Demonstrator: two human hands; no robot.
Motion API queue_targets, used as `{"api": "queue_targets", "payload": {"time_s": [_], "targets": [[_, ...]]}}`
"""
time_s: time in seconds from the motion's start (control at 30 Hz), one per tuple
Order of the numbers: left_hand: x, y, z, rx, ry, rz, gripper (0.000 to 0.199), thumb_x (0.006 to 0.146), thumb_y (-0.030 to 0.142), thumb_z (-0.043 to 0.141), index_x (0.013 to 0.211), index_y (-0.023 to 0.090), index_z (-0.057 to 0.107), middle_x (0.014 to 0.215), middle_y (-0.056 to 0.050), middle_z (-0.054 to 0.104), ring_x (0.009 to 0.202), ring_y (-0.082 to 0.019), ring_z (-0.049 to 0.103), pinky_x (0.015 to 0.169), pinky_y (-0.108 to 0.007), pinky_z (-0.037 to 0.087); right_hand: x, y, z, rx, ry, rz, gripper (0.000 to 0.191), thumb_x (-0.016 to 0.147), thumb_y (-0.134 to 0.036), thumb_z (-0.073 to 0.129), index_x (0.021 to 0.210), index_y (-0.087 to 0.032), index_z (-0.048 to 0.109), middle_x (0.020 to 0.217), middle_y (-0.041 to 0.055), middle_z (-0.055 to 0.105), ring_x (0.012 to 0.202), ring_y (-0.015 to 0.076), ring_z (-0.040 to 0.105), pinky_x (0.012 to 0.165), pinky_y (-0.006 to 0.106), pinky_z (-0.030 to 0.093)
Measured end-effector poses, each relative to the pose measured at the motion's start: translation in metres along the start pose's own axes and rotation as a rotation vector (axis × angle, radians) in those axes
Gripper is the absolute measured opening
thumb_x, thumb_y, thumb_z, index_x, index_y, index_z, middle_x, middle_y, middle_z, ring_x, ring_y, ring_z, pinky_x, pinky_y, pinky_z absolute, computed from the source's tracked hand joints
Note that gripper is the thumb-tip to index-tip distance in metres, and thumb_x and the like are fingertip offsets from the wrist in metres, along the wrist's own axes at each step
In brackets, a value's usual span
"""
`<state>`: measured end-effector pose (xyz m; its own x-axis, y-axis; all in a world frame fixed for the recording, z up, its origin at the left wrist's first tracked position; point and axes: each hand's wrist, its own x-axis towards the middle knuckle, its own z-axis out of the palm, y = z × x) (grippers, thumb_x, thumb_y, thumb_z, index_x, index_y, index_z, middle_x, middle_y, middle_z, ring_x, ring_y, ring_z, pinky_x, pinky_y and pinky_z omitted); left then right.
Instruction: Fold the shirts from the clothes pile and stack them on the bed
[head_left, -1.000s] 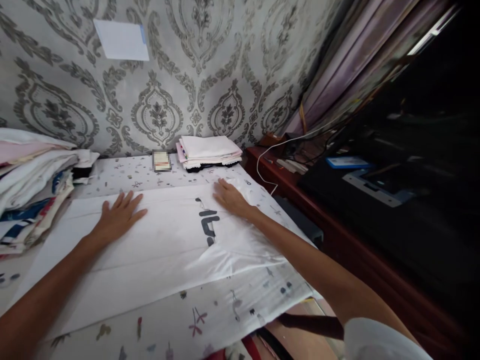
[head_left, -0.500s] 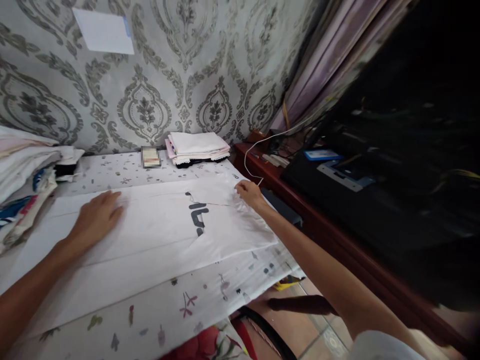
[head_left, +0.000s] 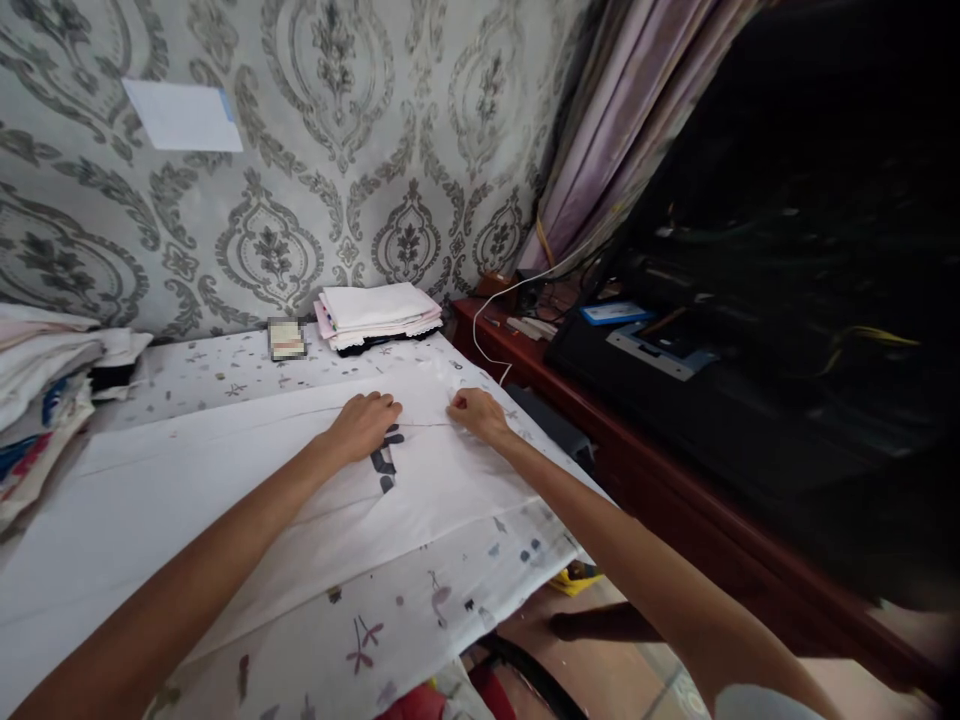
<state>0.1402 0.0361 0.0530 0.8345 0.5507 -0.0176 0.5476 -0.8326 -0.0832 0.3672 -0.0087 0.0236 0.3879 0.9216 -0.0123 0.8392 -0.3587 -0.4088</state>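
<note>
A white cloth garment (head_left: 225,470) with a dark printed mark (head_left: 384,465) lies spread over the patterned table cover (head_left: 375,640). My left hand (head_left: 364,424) rests on it at the upper end of the print, fingers bent and pressed together; anything under them is hidden. To its right, my right hand (head_left: 478,414) is closed at the garment's right part, with thumb and fingers pinching the white fabric. A gap of bare fabric separates the two hands.
Folded cloths (head_left: 381,312) and a small blurred box (head_left: 287,339) stand near the wall. More clothes (head_left: 45,370) are piled at the left. A dark red desk (head_left: 637,470) with a white cable and a large black screen stands at the right.
My left hand has moved right across the garment, from its left part to the print. My right hand has shifted slightly left and down in view, and the fabric beside it looks flatter.
</note>
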Motion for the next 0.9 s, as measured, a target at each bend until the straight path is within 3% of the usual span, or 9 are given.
{"api": "queue_targets", "payload": {"time_s": [0.13, 0.27, 0.33, 0.43, 0.53, 0.63, 0.7, 0.8, 0.9], "targets": [[-0.002, -0.010, -0.001, -0.098, -0.008, -0.028, 0.033, 0.082, -0.001, 0.040, 0.095, 0.018, 0.063, 0.105, -0.010, 0.066, 0.097, -0.024, 0.060, 0.075, -0.034, 0.047, -0.001, 0.002, 0.002, 0.013, 0.005, -0.017, 0.009, 0.079, -0.023, 0.061, 0.077, -0.021, 0.069, 0.082, 0.0019, 0.071, 0.075, 0.0160, 0.061, 0.058, 0.024, 0.035], [0.001, -0.010, -0.004, -0.186, 0.002, -0.016, 0.027, 0.087, 0.009, 0.041, 0.094, 0.018, 0.065, 0.101, -0.010, 0.068, 0.096, -0.026, 0.061, 0.080, -0.038, 0.047, 0.000, 0.006, 0.000, 0.035, 0.002, -0.054, 0.010, 0.079, -0.023, 0.060, 0.078, -0.021, 0.069, 0.081, 0.0018, 0.071, 0.074, 0.0160, 0.061, 0.059, 0.024, 0.037], [0.005, -0.005, -0.004, -0.238, 0.080, 0.003, 0.028, 0.091, 0.015, 0.041, 0.105, 0.018, 0.065, 0.106, -0.012, 0.068, 0.101, -0.028, 0.060, 0.086, -0.040, 0.047, -0.001, 0.011, -0.003, 0.051, 0.005, -0.093, 0.013, 0.082, -0.022, 0.057, 0.082, -0.021, 0.070, 0.085, 0.0018, 0.072, 0.077, 0.0154, 0.062, 0.063, 0.023, 0.040], [0.014, 0.005, 0.005, -0.402, 0.147, 0.080, 0.042, 0.097, 0.024, 0.036, 0.135, 0.019, 0.053, 0.137, -0.012, 0.059, 0.127, -0.026, 0.052, 0.103, -0.040, 0.041, -0.005, 0.022, -0.009, 0.065, 0.011, -0.134, 0.018, 0.086, -0.023, 0.053, 0.087, -0.020, 0.070, 0.091, 0.0037, 0.072, 0.078, 0.0152, 0.062, 0.070, 0.024, 0.043], [0.023, 0.014, 0.020, -0.500, 0.005, 0.152, 0.051, 0.101, 0.037, 0.030, 0.148, 0.020, 0.040, 0.159, -0.011, 0.038, 0.149, -0.024, 0.029, 0.118, -0.042, 0.025, -0.011, 0.033, -0.013, 0.067, -0.005, -0.127, 0.013, 0.080, -0.025, 0.061, 0.088, -0.019, 0.070, 0.087, 0.0042, 0.072, 0.074, 0.0162, 0.061, 0.067, 0.025, 0.043], [0.029, 0.017, 0.030, -0.531, -0.101, 0.138, 0.054, 0.103, 0.044, 0.024, 0.150, 0.020, 0.038, 0.164, -0.011, 0.029, 0.153, -0.024, 0.017, 0.122, -0.047, 0.013, -0.016, 0.039, -0.014, 0.084, -0.026, -0.114, 0.013, 0.071, -0.020, 0.066, 0.084, -0.019, 0.068, 0.078, 0.0021, 0.070, 0.070, 0.0160, 0.060, 0.063, 0.025, 0.041], [0.030, 0.016, 0.031, -0.551, -0.079, 0.140, 0.052, 0.103, 0.042, 0.025, 0.148, 0.019, 0.040, 0.161, -0.012, 0.034, 0.151, -0.024, 0.024, 0.121, -0.047, 0.016, -0.020, 0.040, -0.015, 0.107, -0.033, -0.123, 0.010, 0.070, -0.016, 0.062, 0.079, -0.019, 0.066, 0.074, 0.0004, 0.068, 0.067, 0.0147, 0.059, 0.061, 0.024, 0.040], [0.028, 0.017, 0.026, -0.576, 0.005, 0.188, 0.045, 0.100, 0.037, 0.035, 0.140, 0.018, 0.047, 0.149, -0.013, 0.050, 0.137, -0.024, 0.045, 0.115, -0.041, 0.031, -0.029, 0.040, -0.017, 0.145, -0.027, -0.148, 0.007, 0.073, -0.017, 0.058, 0.077, -0.020, 0.063, 0.067, -0.0026, 0.063, 0.061, 0.0132, 0.055, 0.059, 0.024, 0.039], [0.025, 0.020, 0.022, -0.619, 0.068, 0.168, 0.042, 0.098, 0.037, 0.043, 0.136, 0.019, 0.049, 0.141, -0.013, 0.056, 0.128, -0.026, 0.052, 0.110, -0.040, 0.038, -0.044, 0.041, -0.020, 0.246, 0.004, -0.205, 0.010, 0.075, -0.022, 0.056, 0.082, -0.021, 0.063, 0.059, -0.0053, 0.056, 0.055, 0.0128, 0.051, 0.055, 0.024, 0.038]]}}
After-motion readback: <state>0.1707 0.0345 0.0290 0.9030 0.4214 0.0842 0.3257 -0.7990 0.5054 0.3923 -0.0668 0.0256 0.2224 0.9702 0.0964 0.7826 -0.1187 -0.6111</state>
